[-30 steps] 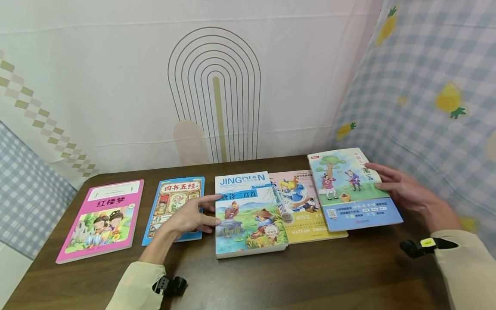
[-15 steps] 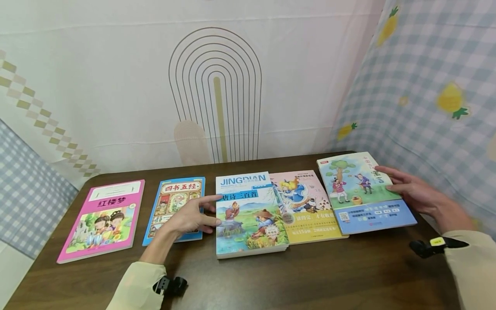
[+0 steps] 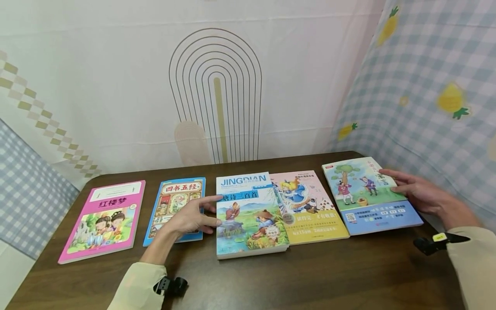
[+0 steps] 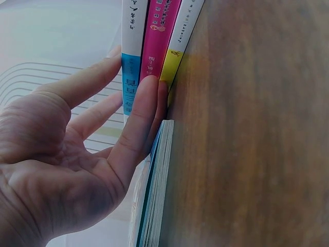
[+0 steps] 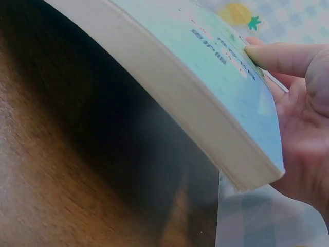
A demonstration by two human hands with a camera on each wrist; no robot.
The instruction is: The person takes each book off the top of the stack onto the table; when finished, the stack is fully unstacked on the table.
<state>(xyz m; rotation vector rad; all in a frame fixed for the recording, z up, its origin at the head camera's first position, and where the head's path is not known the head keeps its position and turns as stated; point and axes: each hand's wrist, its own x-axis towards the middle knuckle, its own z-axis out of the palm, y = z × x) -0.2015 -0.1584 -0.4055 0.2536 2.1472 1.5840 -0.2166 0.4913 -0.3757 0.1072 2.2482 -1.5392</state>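
Note:
My right hand [image 3: 422, 193] grips the right edge of a paperback book with a tree on its cover [image 3: 376, 191]. In the right wrist view the thumb lies on its cover, and the book [image 5: 205, 77] is tilted, with a dark shadow on the table beneath. My left hand [image 3: 191, 217] touches the left side of a stack topped by a light-blue book of Tang poems [image 3: 252, 219]. In the left wrist view its nearly straight fingers rest on the spines, among them a blue-and-white spine [image 4: 131, 67] and a pink spine [image 4: 158, 41].
A pink-and-yellow book [image 3: 315, 224] lies partly covered by the stack. Further left are a blue-bordered book [image 3: 176, 193], partly hidden by my left hand, and a pink book [image 3: 104, 224]. The brown table [image 3: 310, 280] meets white and checked cloth [image 3: 418, 112] behind.
My right hand has moved right and slightly down with the tree-cover book, off the pink-and-yellow book, whose cover now shows more fully. The left hand stays at the stack.

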